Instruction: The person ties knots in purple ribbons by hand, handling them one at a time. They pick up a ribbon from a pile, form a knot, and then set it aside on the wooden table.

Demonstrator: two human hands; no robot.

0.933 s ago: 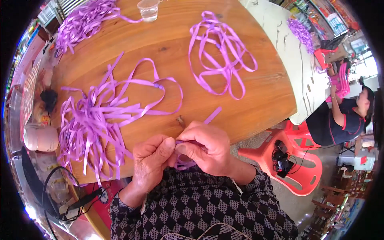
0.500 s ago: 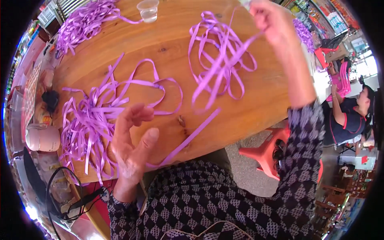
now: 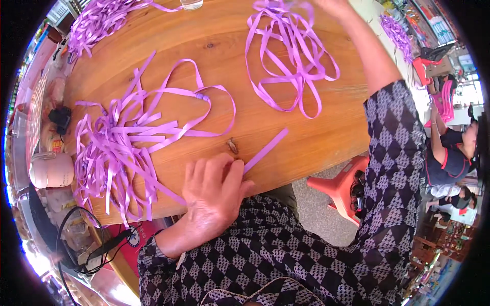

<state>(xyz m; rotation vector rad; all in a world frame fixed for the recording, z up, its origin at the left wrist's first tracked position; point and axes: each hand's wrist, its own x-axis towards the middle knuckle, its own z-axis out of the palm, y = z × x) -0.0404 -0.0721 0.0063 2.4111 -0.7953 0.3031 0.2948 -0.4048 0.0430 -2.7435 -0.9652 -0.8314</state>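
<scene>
My left hand [image 3: 212, 191] is at the table's near edge, fingers curled down and closed on a flat purple ribbon [image 3: 268, 149]. One end of this ribbon sticks out past the thumb toward the right; the other side leads back to a tangled pile of purple ribbons [image 3: 117, 163] on the left. At the top edge, my right hand [image 3: 334, 6] is mostly cut off and its fingers do not show. It is beside a looped bunch of purple ribbons [image 3: 291, 61] lying on the wood. Small purple knots or wrappings [image 3: 202, 97] mark some ribbon loops.
Another heap of purple ribbon [image 3: 99, 23] lies at the far left, near a clear plastic cup [image 3: 191, 4]. A pink rounded container [image 3: 51, 170] and black cables stand left of the wooden table [image 3: 204, 66]. A red stool [image 3: 339, 188] and another person [image 3: 449, 153] are at the right.
My left hand has turned over, moved right and closed on the ribbon by the near edge. My right hand has moved up, and the looped bunch now lies farther away.
</scene>
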